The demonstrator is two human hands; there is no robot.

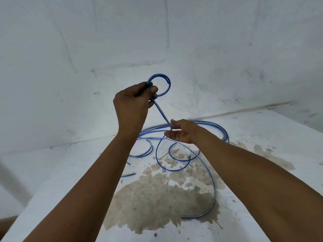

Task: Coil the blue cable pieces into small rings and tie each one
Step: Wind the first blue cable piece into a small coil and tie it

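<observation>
A small ring (160,86) of blue cable is held up in the air by the left hand (132,102), whose thumb and curled fingers are pinched on the ring's near left edge, where the turn crosses itself. One cut end of the cable is seen at the ring's upper right. From the pinch a straight stretch of the same cable (161,112) is run down and to the right to the right hand (180,131), which is held lower, well below and to the right of the ring. The right hand is turned palm up with the fingers loosely bent, and the cable is gripped between its thumb and fingertips.

Below the ring and behind the right hand, the rest of the long cable (212,180) is spread in wide loops on the table (262,137); one loop is swept far toward the viewer from the ring and curves back near the right forearm. Several short cut cable pieces (148,151) are laid on the table below the ring, between the two forearms, and another short piece (128,175) is seen below and left of the ring beside the left forearm. A broad brown stain (157,198) is spread over the white table below the ring, under the loops. A scuffed white wall (227,49) is seen behind the ring.
</observation>
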